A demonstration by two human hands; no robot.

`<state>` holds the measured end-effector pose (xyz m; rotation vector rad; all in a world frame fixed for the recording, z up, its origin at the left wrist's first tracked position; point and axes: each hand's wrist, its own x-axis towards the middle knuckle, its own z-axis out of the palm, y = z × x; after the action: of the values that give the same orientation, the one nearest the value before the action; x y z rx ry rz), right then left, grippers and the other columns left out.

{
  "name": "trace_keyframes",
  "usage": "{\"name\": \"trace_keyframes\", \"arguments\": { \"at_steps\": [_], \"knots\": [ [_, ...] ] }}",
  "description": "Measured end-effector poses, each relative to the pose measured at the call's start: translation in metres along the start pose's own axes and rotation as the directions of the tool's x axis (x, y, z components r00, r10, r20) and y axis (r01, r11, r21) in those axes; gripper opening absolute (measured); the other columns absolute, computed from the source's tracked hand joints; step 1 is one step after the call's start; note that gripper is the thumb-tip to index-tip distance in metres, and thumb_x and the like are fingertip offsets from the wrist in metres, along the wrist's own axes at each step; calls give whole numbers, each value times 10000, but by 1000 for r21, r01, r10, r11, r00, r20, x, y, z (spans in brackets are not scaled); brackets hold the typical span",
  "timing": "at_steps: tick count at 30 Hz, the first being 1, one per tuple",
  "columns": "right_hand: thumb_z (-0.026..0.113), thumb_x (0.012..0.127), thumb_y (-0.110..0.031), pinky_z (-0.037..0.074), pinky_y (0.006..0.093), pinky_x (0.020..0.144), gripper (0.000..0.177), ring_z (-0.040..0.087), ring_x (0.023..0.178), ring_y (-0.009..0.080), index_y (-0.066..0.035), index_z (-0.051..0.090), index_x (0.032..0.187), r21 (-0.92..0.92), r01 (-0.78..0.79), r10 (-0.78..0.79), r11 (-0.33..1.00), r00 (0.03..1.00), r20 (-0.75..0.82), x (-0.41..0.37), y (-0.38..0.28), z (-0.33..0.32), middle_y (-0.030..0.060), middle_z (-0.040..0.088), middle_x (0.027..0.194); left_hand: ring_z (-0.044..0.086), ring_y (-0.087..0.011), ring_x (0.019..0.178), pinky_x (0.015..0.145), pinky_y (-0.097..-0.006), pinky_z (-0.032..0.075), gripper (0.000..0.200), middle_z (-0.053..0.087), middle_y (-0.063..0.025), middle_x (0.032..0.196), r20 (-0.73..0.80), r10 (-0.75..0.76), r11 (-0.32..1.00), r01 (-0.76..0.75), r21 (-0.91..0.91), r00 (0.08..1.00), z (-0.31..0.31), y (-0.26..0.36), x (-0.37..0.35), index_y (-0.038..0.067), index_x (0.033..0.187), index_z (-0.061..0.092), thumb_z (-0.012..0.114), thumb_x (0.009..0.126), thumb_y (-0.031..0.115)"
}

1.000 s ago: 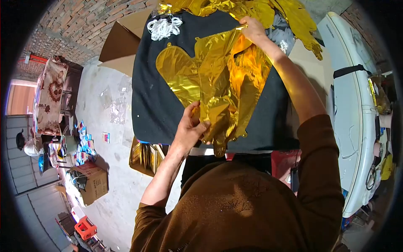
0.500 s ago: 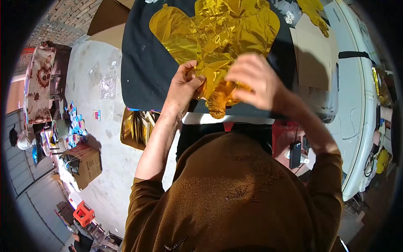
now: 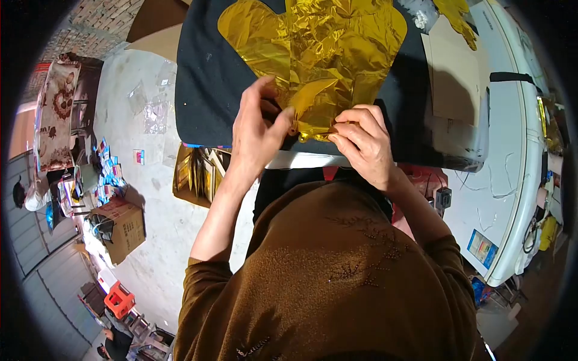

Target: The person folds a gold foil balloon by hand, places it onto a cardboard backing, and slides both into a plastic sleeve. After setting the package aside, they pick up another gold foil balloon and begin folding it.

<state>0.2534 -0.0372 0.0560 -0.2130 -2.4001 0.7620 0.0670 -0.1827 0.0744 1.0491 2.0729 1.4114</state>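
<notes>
A flat gold foil balloon (image 3: 343, 54) with rounded lobes lies on a black-covered table (image 3: 208, 90), creased and shiny. Its lower end is folded up near the table's front edge. My left hand (image 3: 256, 132) rests at the left side of that folded end, thumb and index finger apart, the thumb tip touching the foil. Some of its other fingers are hidden. On the other side, my right hand (image 3: 364, 144) pinches the bottom edge of the balloon between thumb and fingers.
An open carton (image 3: 186, 192) of goods stands below the table's left edge. A cardboard sheet (image 3: 451, 72) and another gold foil piece (image 3: 460, 24) lie to the right, beside a long white appliance (image 3: 512, 138). A brown box (image 3: 120, 225) and red stool (image 3: 119, 301) are further left; a person (image 3: 117, 343) is at lower left.
The balloon's lower end, which hung toward me, is now folded up. My right hand has come down from a blurred motion to pinch the bottom edge. My left hand's fingers have spread.
</notes>
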Motion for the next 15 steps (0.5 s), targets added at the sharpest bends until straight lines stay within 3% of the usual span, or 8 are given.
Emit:
{"name": "trace_keyframes", "arguments": {
  "at_steps": [2, 3, 9, 15],
  "knots": [
    [799, 801, -65, 503, 394, 891, 167, 575, 1045, 274, -35, 727, 949, -25, -2, 2, 1000, 1000, 7, -4, 1, 1, 60, 642, 1073, 615, -326, 1074, 943, -409, 505, 502, 638, -148, 1145, 111, 298, 924, -315, 218, 948, -11, 2, -12, 31, 1287, 594, 761, 814, 20],
    [799, 802, -66, 499, 396, 892, 173, 575, 1046, 273, -36, 726, 956, -33, -2, 3, 999, 1000, 16, -7, 1, 1, 59, 640, 1077, 527, -382, 1203, 1027, -451, 443, 473, 599, -163, 1249, 176, 347, 907, -377, 186, 921, -12, 3, -17, 66, 1210, 649, 777, 758, 10],
    [819, 770, -81, 482, 407, 901, 242, 579, 1062, 270, -63, 721, 990, -146, 55, -46, 988, 997, 66, -16, 5, 5, 51, 626, 1101, 494, -310, 1225, 1006, -445, 386, 323, 587, -79, 1278, 238, 408, 805, -470, 362, 882, 11, -17, -29, 114, 1087, 715, 838, 792, 156],
    [834, 738, -85, 481, 401, 894, 323, 592, 1052, 269, -76, 702, 1032, -175, 57, -53, 983, 998, 25, -26, 9, 8, 52, 624, 1097, 500, -299, 1201, 972, -442, 374, 151, 627, -30, 1267, 196, 409, 811, -454, 370, 891, 24, -29, -27, 145, 975, 775, 823, 833, 169]
  ]
}}
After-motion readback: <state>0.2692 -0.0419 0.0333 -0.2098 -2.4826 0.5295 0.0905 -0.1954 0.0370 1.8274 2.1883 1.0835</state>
